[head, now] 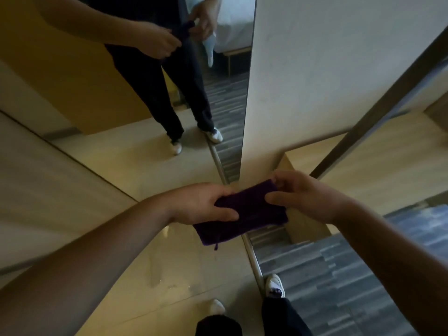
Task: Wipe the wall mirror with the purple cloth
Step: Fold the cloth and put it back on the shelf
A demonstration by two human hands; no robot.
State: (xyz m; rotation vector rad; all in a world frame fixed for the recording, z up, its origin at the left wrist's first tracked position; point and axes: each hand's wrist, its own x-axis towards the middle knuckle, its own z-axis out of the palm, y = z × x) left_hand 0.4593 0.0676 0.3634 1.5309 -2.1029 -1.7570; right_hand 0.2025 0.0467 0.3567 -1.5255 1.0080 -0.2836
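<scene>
The purple cloth (244, 215) is folded into a thick rectangle and held at waist height between both hands. My left hand (201, 202) grips its left end, thumb on top. My right hand (303, 195) pinches the upper right corner with its fingertips. The tall wall mirror (150, 93) stands straight ahead and reaches down to the floor. It reflects my legs, white shoes and both hands with the cloth. The cloth hangs short of the glass and does not touch it.
A white wall (327, 69) adjoins the mirror's right edge. A low wooden ledge (351, 161) and a dark slanted frame (378, 112) are on the right. A metal strip (253, 260) divides beige tile from grey striped carpet (351, 275). A wet patch (157, 272) lies on the tile.
</scene>
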